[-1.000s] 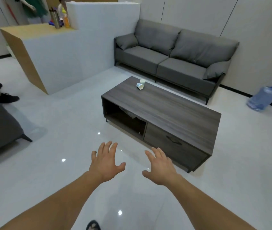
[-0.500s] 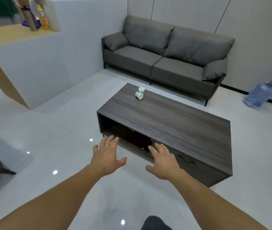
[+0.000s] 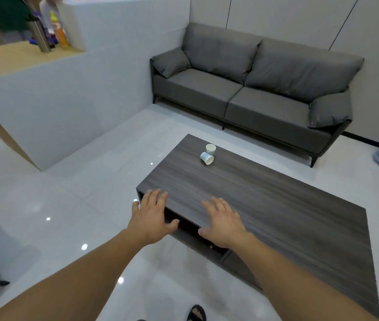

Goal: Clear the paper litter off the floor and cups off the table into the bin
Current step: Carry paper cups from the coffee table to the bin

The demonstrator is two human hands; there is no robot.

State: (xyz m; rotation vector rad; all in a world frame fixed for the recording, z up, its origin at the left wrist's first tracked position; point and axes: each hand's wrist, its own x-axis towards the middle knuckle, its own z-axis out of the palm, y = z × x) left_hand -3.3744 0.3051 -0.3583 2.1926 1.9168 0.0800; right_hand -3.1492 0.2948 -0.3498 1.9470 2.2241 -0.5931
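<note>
Cup step not started: upright cup [image 3: 210, 148] and tipped cup [image 3: 206, 158] side by side at far left of surface [image 3: 276, 205], well apart from your hands. Your left hand [image 3: 151, 216] and right hand [image 3: 224, 222] hover at near edge, fingers straight, spread, holding nothing. No paper litter visible on floor [image 3: 91, 193]. Bin out of view. 2 cups left for you.

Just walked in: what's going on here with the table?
A person holds the left hand and right hand, open and empty, over the near edge of the coffee table. At its far end are two untouched paper cups: the upright cup and the tipped cup beside it. No bin shows.
</note>
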